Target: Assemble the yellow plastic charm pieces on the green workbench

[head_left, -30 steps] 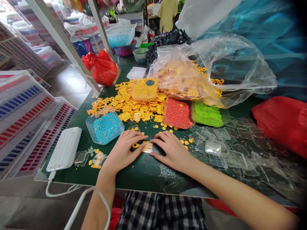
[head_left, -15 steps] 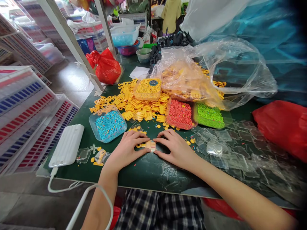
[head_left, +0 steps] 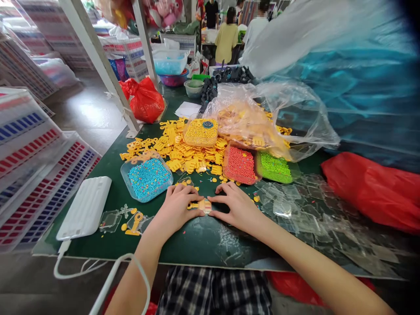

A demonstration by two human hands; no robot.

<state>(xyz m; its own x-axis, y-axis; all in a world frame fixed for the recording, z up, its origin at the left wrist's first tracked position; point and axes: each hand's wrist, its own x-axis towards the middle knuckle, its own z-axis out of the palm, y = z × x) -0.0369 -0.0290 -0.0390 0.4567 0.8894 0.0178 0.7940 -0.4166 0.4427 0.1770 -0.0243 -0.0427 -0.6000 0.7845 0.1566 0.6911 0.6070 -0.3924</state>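
Note:
A small yellow plastic piece [head_left: 205, 205] with a ring at its left end lies on the green tabletop, its wider part showing pale and reddish stripes. My left hand [head_left: 179, 208] pinches that wide part from the left with thumb and index finger. From the right, my right hand [head_left: 234, 204] holds its other edge the same way. Just beyond my left hand stands a clear tray of blue beads [head_left: 149, 177]. A tray of red beads [head_left: 241, 164] and one of green beads [head_left: 275, 167] stand beyond my right hand.
A heap of yellow plastic pieces [head_left: 197, 159] surrounds a tray of yellow beads [head_left: 201, 131]. Clear square plastic pieces [head_left: 295, 210] spread over the right side. A white power bank [head_left: 85, 208] with a cable lies left. Red bags [head_left: 147, 103] and people [head_left: 226, 39] are farther back.
The view has tipped up and shifted a little, bringing more of the people at the back into sight. Both hands keep their pinch on the yellow piece, with slight finger movement.

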